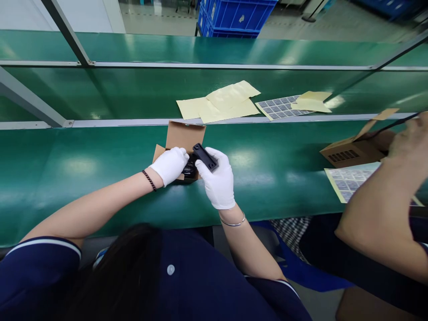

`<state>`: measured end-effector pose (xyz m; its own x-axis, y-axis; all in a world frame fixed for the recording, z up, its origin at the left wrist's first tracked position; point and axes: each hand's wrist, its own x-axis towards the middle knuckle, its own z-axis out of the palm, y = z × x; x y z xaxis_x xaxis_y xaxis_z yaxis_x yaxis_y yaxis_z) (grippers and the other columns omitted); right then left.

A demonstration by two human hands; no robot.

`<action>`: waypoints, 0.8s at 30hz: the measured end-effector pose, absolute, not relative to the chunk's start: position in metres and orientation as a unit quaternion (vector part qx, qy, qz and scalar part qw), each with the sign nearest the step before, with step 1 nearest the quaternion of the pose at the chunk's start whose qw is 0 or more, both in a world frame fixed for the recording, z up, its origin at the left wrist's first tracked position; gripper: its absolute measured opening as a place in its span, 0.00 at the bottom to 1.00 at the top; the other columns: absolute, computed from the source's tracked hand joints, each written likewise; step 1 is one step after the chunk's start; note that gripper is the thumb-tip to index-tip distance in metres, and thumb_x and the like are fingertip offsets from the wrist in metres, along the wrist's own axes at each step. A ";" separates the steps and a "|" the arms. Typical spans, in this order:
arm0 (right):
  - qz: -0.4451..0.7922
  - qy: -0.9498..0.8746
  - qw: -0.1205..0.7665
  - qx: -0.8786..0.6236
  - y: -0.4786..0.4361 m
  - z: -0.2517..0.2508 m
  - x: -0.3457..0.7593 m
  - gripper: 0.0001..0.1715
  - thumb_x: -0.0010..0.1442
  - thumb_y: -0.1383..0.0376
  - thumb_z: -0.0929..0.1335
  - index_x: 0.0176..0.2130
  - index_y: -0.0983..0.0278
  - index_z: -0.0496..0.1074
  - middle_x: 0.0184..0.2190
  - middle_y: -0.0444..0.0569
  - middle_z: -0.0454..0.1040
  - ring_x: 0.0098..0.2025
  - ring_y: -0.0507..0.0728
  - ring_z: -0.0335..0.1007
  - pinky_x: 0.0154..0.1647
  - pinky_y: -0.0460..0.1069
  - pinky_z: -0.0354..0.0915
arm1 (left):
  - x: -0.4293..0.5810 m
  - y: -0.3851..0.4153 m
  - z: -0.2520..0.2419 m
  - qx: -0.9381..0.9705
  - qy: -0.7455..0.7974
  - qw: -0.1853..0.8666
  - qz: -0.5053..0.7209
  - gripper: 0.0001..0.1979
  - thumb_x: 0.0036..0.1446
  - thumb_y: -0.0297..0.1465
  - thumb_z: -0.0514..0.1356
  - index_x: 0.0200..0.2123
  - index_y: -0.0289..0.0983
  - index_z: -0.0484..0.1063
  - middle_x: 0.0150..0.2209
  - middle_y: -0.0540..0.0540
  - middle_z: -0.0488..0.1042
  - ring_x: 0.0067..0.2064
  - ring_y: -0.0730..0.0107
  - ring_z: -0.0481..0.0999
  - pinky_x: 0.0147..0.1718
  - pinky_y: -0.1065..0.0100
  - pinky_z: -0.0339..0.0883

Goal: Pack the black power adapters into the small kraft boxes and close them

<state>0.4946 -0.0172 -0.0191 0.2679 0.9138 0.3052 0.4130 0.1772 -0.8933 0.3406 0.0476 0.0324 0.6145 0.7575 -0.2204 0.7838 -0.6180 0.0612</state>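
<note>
An open brown cardboard box (pixel 186 133) stands on the green surface in front of me, its lid raised at the back and a side flap out to the left. Dark contents (pixel 190 168) show inside it. My left hand (pixel 171 166), in a white glove, is at the box's left side with its fingers curled in over the opening; what they hold, if anything, is hidden. In my gloved right hand (pixel 219 180) is a black rectangular device (pixel 205 157), gripped between thumb and fingers above the box's right edge.
Pale yellow sheets (pixel 222 104) and a label sheet (pixel 282 108) lie beyond the metal strip. At the right, a co-worker's arm (pixel 388 200) reaches over another label sheet (pixel 347 180) to a second cardboard box (pixel 351 154). Blue crates (pixel 237 18) stand behind.
</note>
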 end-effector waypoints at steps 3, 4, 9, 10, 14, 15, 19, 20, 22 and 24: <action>0.174 -0.617 0.492 -0.589 -0.016 -0.020 0.491 0.20 0.64 0.59 0.70 0.55 0.59 0.73 0.52 0.56 0.78 0.55 0.64 0.76 0.59 0.62 0.73 | 0.327 0.050 0.034 0.898 0.411 0.119 -0.097 0.14 0.69 0.23 0.52 0.50 0.33 0.76 0.44 0.37 0.80 0.44 0.56 0.82 0.42 0.63 0.72; 0.149 -0.643 0.471 -0.585 -0.015 -0.021 0.489 0.19 0.64 0.61 0.69 0.54 0.59 0.74 0.51 0.56 0.78 0.55 0.64 0.75 0.59 0.63 0.72 | 0.324 0.051 0.034 0.900 0.405 0.129 -0.101 0.14 0.68 0.23 0.53 0.51 0.34 0.76 0.44 0.38 0.80 0.43 0.57 0.82 0.41 0.63 0.71; 0.081 -0.725 0.317 -0.606 -0.007 -0.021 0.482 0.20 0.67 0.64 0.67 0.58 0.60 0.75 0.53 0.58 0.77 0.55 0.64 0.75 0.52 0.58 0.75 | 0.318 0.050 0.032 0.892 0.445 0.050 -0.059 0.13 0.68 0.25 0.53 0.41 0.30 0.79 0.40 0.34 0.80 0.41 0.54 0.79 0.36 0.60 0.68; 0.073 -0.739 0.282 -0.607 -0.006 -0.020 0.482 0.20 0.69 0.65 0.66 0.58 0.60 0.74 0.52 0.58 0.77 0.54 0.64 0.75 0.50 0.56 0.75 | 0.318 0.051 0.031 0.891 0.452 0.017 -0.043 0.13 0.68 0.27 0.54 0.38 0.30 0.79 0.39 0.33 0.79 0.42 0.52 0.78 0.36 0.59 0.67; 0.037 -0.802 0.185 -0.567 -0.003 -0.009 0.483 0.20 0.73 0.66 0.61 0.58 0.61 0.74 0.49 0.56 0.79 0.53 0.62 0.74 0.51 0.54 0.71 | 0.313 0.058 0.024 0.870 0.490 -0.021 0.040 0.11 0.62 0.32 0.61 0.33 0.32 0.81 0.41 0.34 0.79 0.46 0.47 0.75 0.38 0.55 0.67; 0.029 -0.816 0.168 -0.553 -0.003 -0.005 0.485 0.20 0.74 0.65 0.61 0.59 0.61 0.74 0.49 0.56 0.79 0.53 0.63 0.73 0.53 0.56 0.69 | 0.310 0.060 0.022 0.868 0.492 -0.003 0.062 0.10 0.61 0.31 0.60 0.33 0.34 0.81 0.42 0.35 0.80 0.47 0.47 0.75 0.40 0.54 0.68; 0.008 -0.854 0.098 -0.512 0.002 0.013 0.497 0.24 0.76 0.59 0.59 0.64 0.63 0.69 0.48 0.57 0.81 0.53 0.64 0.72 0.60 0.61 0.61 | 0.290 0.059 0.004 0.846 0.486 0.070 0.208 0.13 0.63 0.31 0.58 0.44 0.39 0.82 0.58 0.39 0.77 0.61 0.47 0.72 0.57 0.45 0.69; 0.011 -0.856 0.083 -0.510 0.005 0.016 0.500 0.24 0.76 0.61 0.59 0.65 0.63 0.69 0.47 0.56 0.81 0.51 0.63 0.73 0.60 0.60 0.61 | 0.284 0.057 -0.002 0.824 0.497 0.089 0.258 0.16 0.64 0.34 0.58 0.50 0.40 0.80 0.63 0.40 0.74 0.64 0.47 0.70 0.62 0.44 0.67; 0.028 -0.853 0.058 -0.519 0.012 0.018 0.505 0.24 0.74 0.66 0.60 0.64 0.63 0.71 0.41 0.55 0.82 0.46 0.62 0.74 0.54 0.57 0.63 | 0.274 0.050 -0.016 0.768 0.520 0.158 0.338 0.26 0.66 0.43 0.58 0.62 0.38 0.72 0.67 0.37 0.70 0.66 0.49 0.70 0.65 0.46 0.66; 0.044 -0.841 0.050 -0.537 0.019 0.015 0.508 0.25 0.70 0.71 0.62 0.62 0.61 0.74 0.40 0.54 0.82 0.43 0.61 0.75 0.47 0.55 0.64 | 0.269 0.042 -0.029 0.728 0.528 0.245 0.362 0.35 0.66 0.50 0.56 0.69 0.36 0.63 0.66 0.35 0.71 0.64 0.51 0.74 0.63 0.50 0.70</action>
